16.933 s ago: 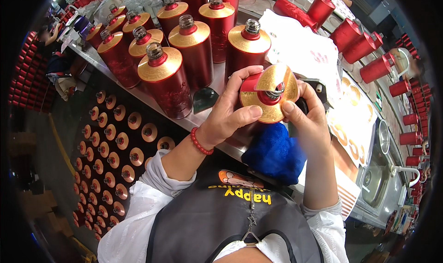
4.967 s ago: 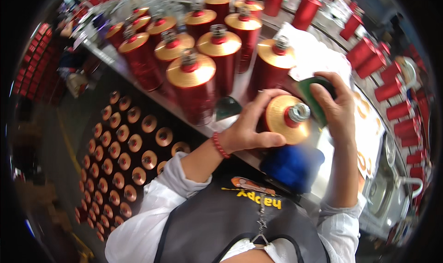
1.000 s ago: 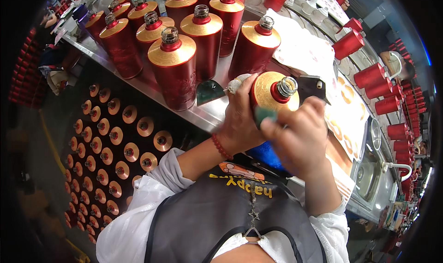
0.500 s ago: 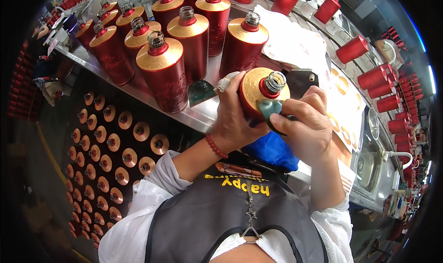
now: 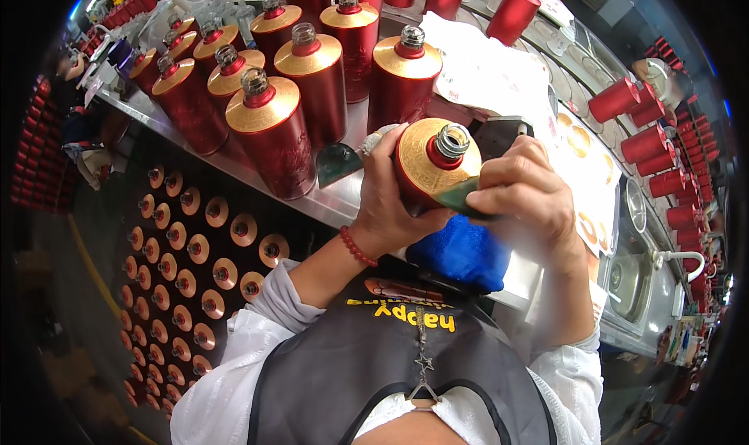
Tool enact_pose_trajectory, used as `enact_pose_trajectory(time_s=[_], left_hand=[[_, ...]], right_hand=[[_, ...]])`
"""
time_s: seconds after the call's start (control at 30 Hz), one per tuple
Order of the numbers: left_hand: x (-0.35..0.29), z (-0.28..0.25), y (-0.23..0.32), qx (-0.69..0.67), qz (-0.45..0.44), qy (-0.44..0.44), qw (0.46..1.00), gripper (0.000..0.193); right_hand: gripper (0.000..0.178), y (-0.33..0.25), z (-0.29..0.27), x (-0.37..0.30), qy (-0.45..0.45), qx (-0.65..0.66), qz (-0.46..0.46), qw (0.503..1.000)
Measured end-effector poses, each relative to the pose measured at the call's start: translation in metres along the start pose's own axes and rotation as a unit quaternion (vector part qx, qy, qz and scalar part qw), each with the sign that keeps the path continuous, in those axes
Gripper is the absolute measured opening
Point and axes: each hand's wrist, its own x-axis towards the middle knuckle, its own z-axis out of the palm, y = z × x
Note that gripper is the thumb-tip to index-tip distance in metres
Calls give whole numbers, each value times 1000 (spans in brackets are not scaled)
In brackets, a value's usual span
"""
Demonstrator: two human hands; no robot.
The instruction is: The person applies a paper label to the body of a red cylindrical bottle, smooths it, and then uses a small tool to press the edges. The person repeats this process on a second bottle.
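My left hand (image 5: 384, 199) is wrapped round a red bottle (image 5: 421, 164) with a gold shoulder and an uncapped clear glass neck, tilted toward me. A pale wrapping covers one of its fingers. My right hand (image 5: 534, 191) pinches a smooth dark green scraper (image 5: 459, 193), its edge against the rim of the gold shoulder. A second flat green piece (image 5: 337, 164) lies on the metal table next to my left hand. Several similar red bottles (image 5: 273, 144) stand upright beyond it, all uncapped. Below my hands sits a blue cloth (image 5: 460, 254).
Many gold-topped bottles (image 5: 183, 281) stand low at the left, beside the metal table's edge (image 5: 234, 176). A sheet with round gold stickers (image 5: 589, 230) lies at the right, near a sink (image 5: 628, 289). A conveyor (image 5: 573, 86) carries red bottles behind. White papers (image 5: 484, 62) lie beyond my hands.
The green scraper has slid from beside the neck down to the shoulder's near rim. The bottle has shifted slightly left, still in my left hand. Bottles on the conveyor have moved.
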Motion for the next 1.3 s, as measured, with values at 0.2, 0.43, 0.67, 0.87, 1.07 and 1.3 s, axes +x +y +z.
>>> enact_pose_trajectory(time_s=[0.2, 0.43, 0.67, 0.87, 1.07, 1.3], left_hand=[[3, -12, -2, -78, -40, -51, 995, 109], [9, -20, -13, -132, -15, -100, 986, 111], [22, -27, -17, -214, -51, -188, 957, 111], [47, -50, -14, -288, -126, -308, 898, 114], [17, -20, 14, -299, -169, -136, 929, 109], [53, -37, -2, -482, -273, -296, 778, 107]], right_hand=[[21, 26, -1, 1, 24, 63, 175, 982], [23, 52, 3, 8, 29, 114, 211, 970], [32, 69, 1, 25, -44, 137, 253, 957], [29, 69, 5, 19, -11, 199, 252, 947], [36, 68, 1, 14, -26, 197, 260, 945], [36, 73, -2, 22, -75, 204, 249, 944]])
